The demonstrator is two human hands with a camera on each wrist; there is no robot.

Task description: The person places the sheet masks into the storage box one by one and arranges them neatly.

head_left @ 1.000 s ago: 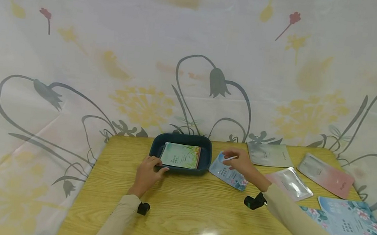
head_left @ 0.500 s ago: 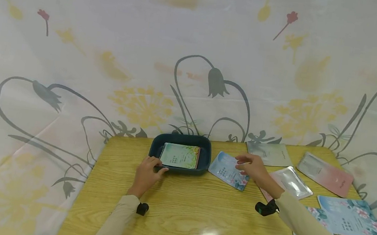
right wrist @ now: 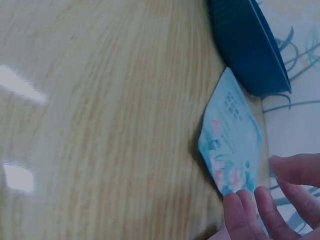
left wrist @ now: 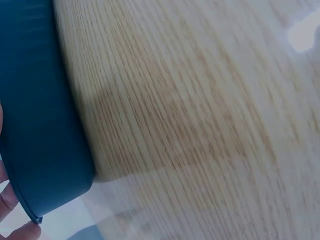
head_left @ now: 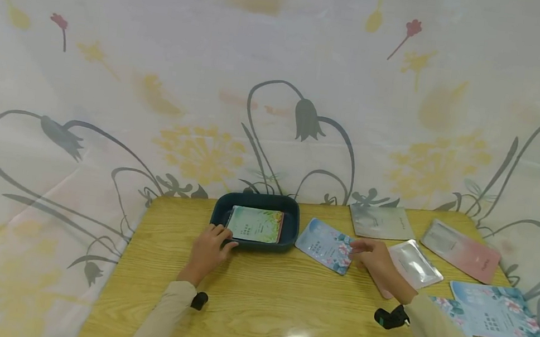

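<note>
A dark blue plastic bin [head_left: 258, 199] stands toward the back of the table, with a stack of packets topped by a green sheet mask packet [head_left: 254, 224] in it. My left hand [head_left: 206, 252] grips the bin's front left corner, fingers over the rim and thumb along the front wall; the left wrist view shows the fingertips at the rim. A light blue floral sheet mask packet [head_left: 322, 244] lies flat just right of the bin. My right hand [head_left: 379, 262] is at this packet's right end, thumb and fingers apart in the right wrist view, nothing between them.
Right of my right hand lie a silver-pink packet [head_left: 415, 264], a grey packet [head_left: 381, 221] and a pink packet [head_left: 464, 251]. Farther right, floral blue packets [head_left: 495, 313] overlap, partly behind my right sleeve. A patterned cloth [head_left: 211, 71] hangs along the table's back edge.
My right hand has moved right and toward me, from over the floral blue packet to its right end, uncovering it. My left hand stays on the bin.
</note>
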